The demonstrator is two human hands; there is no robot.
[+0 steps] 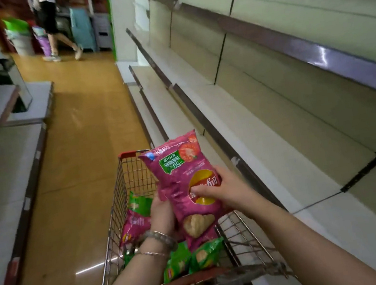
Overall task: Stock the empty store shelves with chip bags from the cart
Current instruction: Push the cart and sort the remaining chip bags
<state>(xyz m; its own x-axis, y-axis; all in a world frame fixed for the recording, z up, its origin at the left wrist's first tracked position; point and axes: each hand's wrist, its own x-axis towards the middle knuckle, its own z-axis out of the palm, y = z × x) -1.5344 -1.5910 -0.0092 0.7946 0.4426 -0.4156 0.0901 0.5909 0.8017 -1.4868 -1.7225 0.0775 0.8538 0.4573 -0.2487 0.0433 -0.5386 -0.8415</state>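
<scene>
Bag [179, 168], pink, held up over cart [125, 176], near middle. Left grip [162, 213] holds its left edge; right grip [223, 190] pinches its front. Step: taking bag out. Next: swing right, stand bag on bare shelf [291, 170]. Green bags [200, 257] wait in cart.

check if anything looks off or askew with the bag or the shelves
The pink chip bag, held over the cart by the left hand and right hand, is upside down to the camera: its logo and print read inverted. Nothing else stands out.

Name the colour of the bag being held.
Pink bag, seen best in the head view.
</scene>
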